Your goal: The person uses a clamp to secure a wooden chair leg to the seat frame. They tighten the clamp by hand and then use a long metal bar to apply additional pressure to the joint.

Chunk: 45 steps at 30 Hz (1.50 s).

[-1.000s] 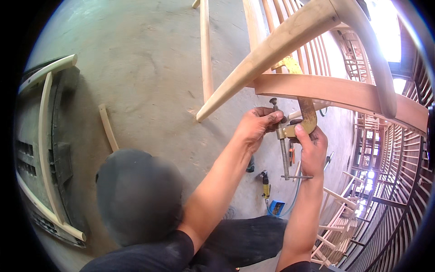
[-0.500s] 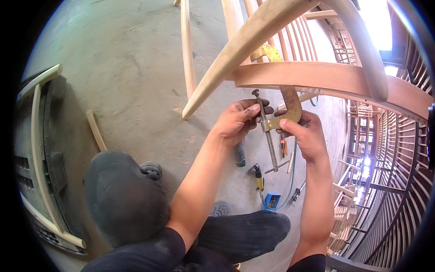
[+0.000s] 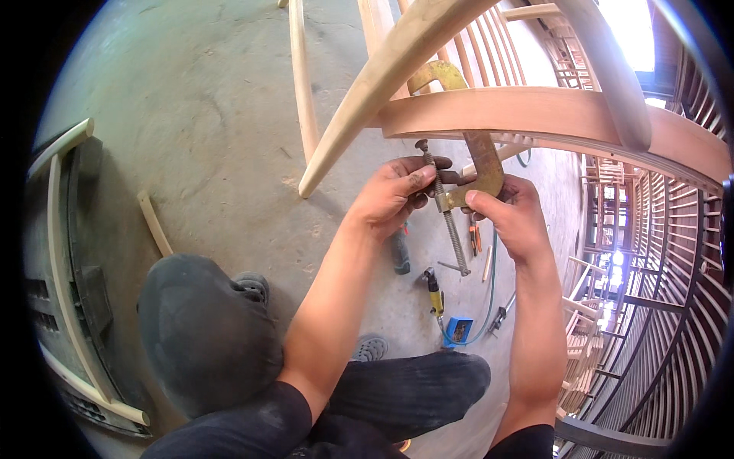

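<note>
A yellow, worn C-clamp (image 3: pixel 484 157) hooks around the curved wooden rail (image 3: pixel 505 107) of a chair-like frame. My right hand (image 3: pixel 514 218) grips the lower bend of its body, thumb on the near side. The fingers of my left hand (image 3: pixel 401 187) are closed around the upper part of the clamp's threaded screw (image 3: pixel 453 229). The screw's round pad (image 3: pixel 421 144) sits just below the rail, apart from it by a small gap. At the screw's lower end is a thin cross handle. A rounded wooden leg (image 3: pixel 367 96) slants across beside the clamp.
On the floor lie a yellow air tool (image 3: pixel 435 294) with a hose, a blue box (image 3: pixel 458 330), orange-handled pliers (image 3: pixel 475 237) and a dark-handled tool (image 3: pixel 400 252). Wooden pieces (image 3: pixel 65 260) rest on a dark case at left. Slatted wooden frames (image 3: pixel 585 336) stand at right.
The frame and clamp appear slightly further left and higher in view. The screw's cross handle has turned. Both hands keep their hold on the clamp.
</note>
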Motion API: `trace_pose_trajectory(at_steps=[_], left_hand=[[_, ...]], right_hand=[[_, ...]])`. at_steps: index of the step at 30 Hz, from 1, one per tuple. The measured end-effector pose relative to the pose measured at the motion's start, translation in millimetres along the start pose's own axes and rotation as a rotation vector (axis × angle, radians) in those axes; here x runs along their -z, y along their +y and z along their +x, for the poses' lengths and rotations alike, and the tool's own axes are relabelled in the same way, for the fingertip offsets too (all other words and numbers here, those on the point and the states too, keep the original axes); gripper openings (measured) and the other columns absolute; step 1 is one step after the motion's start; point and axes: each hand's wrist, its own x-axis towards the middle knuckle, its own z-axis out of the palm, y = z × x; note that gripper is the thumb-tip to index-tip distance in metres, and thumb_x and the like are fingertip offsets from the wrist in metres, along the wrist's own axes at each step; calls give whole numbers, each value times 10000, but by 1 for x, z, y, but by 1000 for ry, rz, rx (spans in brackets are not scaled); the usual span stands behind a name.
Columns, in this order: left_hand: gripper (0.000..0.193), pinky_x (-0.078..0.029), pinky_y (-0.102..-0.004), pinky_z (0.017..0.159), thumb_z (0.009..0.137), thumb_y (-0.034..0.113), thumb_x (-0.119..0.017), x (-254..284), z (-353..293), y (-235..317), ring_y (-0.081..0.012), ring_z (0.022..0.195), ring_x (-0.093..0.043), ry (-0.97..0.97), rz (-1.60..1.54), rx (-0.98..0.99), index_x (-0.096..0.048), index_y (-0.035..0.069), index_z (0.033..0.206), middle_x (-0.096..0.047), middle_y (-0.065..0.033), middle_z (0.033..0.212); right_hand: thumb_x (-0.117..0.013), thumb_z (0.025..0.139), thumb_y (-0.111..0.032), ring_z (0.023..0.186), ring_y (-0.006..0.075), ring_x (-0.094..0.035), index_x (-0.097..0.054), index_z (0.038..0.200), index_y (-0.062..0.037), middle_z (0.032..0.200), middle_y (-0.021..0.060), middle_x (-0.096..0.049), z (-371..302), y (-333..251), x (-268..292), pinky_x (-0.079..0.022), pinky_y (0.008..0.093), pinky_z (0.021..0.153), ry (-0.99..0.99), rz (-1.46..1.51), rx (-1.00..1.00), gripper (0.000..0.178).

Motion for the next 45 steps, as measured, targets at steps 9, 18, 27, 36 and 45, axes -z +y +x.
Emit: trace_pose_trajectory(at_steps=[9, 18, 27, 36, 45], left_hand=[[266, -450, -244, 643, 907, 191, -764, -13, 14, -16, -119, 723, -569, 378, 506, -180, -627, -15, 1006, -687, -81, 905], [390, -568, -339, 923, 1014, 190, -615, 7, 2, -20, -248, 1078, -684, 36, -42, -145, -557, -68, 1300, -693, -197, 1174], [317, -487, -240, 676, 963, 170, -702, 7, 14, -22, -116, 814, -626, 182, 139, -160, -602, -47, 1171, -712, -103, 990], [324, -434, -230, 624, 944, 190, -719, 10, 9, -11, -86, 777, -614, 219, 216, -98, -623, -21, 1170, -723, -75, 1006], [356, -478, -248, 693, 977, 65, -612, 28, 11, -19, -155, 916, -663, 161, 63, -125, -565, -44, 1313, -715, -178, 1132]], right_hand=[[-714, 865, -109, 696, 91, -609, -723, 1009, 50, 805, 42, -696, -10, 1, -3, -488, 246, 645, 32, 36, 18, 214], [-713, 845, -128, 653, 99, -613, -692, 898, 42, 746, 46, -682, 1, 13, -23, -494, 258, 615, 130, 54, 48, 179], [-714, 865, -148, 683, 103, -629, -710, 951, 46, 766, 51, -692, -7, 17, -19, -511, 260, 644, 127, 147, 54, 212], [-710, 866, -159, 681, 106, -627, -720, 950, 44, 763, 47, -694, -8, 31, -30, -521, 271, 648, 182, 84, 61, 220], [-717, 889, -154, 706, 116, -644, -715, 1015, 56, 799, 59, -702, -10, 33, -38, -532, 272, 686, 203, 106, 20, 245]])
